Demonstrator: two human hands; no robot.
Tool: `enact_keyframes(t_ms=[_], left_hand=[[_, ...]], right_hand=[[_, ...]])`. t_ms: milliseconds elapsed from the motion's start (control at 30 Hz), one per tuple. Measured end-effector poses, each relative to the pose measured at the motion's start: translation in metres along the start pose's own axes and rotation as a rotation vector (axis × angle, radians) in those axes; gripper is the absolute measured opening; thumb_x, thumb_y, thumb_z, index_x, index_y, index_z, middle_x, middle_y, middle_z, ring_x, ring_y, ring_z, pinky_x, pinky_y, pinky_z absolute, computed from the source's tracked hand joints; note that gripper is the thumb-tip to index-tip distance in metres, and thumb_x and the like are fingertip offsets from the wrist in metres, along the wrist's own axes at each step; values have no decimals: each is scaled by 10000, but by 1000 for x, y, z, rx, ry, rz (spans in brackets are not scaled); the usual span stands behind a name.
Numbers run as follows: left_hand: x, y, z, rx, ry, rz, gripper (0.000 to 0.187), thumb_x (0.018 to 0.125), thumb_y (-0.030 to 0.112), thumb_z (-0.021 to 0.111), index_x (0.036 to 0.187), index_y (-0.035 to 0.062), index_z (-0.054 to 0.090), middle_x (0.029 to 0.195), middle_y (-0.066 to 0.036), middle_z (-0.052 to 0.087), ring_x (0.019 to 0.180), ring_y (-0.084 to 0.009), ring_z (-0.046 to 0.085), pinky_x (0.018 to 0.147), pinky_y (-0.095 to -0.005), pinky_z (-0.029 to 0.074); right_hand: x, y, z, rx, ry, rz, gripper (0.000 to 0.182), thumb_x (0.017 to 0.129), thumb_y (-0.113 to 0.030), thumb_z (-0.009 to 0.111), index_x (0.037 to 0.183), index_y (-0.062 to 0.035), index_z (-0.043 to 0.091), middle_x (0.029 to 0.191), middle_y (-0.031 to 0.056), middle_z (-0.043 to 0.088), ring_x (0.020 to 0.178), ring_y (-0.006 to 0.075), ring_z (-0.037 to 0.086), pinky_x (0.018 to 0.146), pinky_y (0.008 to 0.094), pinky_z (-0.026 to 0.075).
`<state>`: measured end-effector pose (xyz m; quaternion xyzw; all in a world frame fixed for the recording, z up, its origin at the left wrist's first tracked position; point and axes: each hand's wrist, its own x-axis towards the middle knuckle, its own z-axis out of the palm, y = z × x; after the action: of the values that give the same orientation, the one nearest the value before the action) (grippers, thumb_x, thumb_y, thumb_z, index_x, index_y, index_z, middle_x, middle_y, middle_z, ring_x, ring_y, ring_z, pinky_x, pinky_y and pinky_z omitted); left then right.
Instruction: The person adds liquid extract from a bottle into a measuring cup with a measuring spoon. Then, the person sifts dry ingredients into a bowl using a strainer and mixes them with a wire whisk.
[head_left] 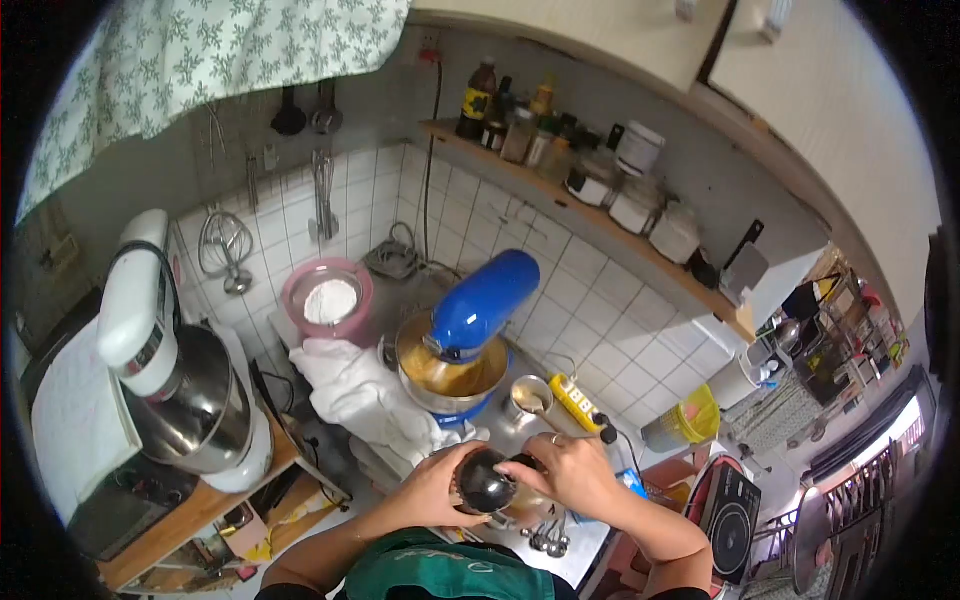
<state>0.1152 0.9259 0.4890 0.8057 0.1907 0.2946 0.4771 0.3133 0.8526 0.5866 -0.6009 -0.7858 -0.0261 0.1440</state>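
Observation:
My left hand is closed around the side of a dark, glossy, round-topped container, held close in front of my apron. Beside it my right hand is bent, its thumb reaching toward the container. Its fingers curl about a small black piece, mostly hidden, whose kind I cannot tell. Just beyond my hands stands a blue stand mixer, its head over a metal bowl with yellowish mix in it. A metal cup with pale contents and a spoon-like handle stands right of the mixer.
Measuring spoons lie near my right forearm. A white towel lies left of the mixer, below a pink bowl with white powder. A white stand mixer stands at left. A yellow power strip and shelf flank the wall.

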Motion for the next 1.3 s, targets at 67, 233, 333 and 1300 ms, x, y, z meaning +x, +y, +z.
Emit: enact_keyframes(t_ms=[67,233,333,1300], left_hand=[[19,2,-15,13,18,60,916,573,309,869,1311,25,406,1216,-176,558,1106,-299,580,956,-379,451],[70,6,-63,-28,5,145,928,562,268,859,1319,26,381,1195,-187,544,1095,-320,563,939,-403,449],[99,2,-84,94,-14,257,912,577,316,861,1306,9,409,1231,-181,544,1129,-296,564,964,-377,444],[320,-11,-293,228,932,446,916,641,277,856,1273,-101,312,1112,-164,549,1024,-203,543,897,-308,442]], right_hand=[[26,-1,-8,-170,-48,110,402,849,-414,625,650,-67,648,543,106,572,467,299,567,449,382,456],[74,0,-51,250,222,-50,346,887,-345,602,1058,-46,635,678,155,631,624,344,626,609,397,511],[83,10,-66,215,29,-4,427,894,-319,602,1206,-32,561,820,182,656,738,352,653,684,392,513],[-14,-2,-59,352,-21,955,377,957,-276,493,984,66,650,730,109,687,679,147,680,593,260,512]])
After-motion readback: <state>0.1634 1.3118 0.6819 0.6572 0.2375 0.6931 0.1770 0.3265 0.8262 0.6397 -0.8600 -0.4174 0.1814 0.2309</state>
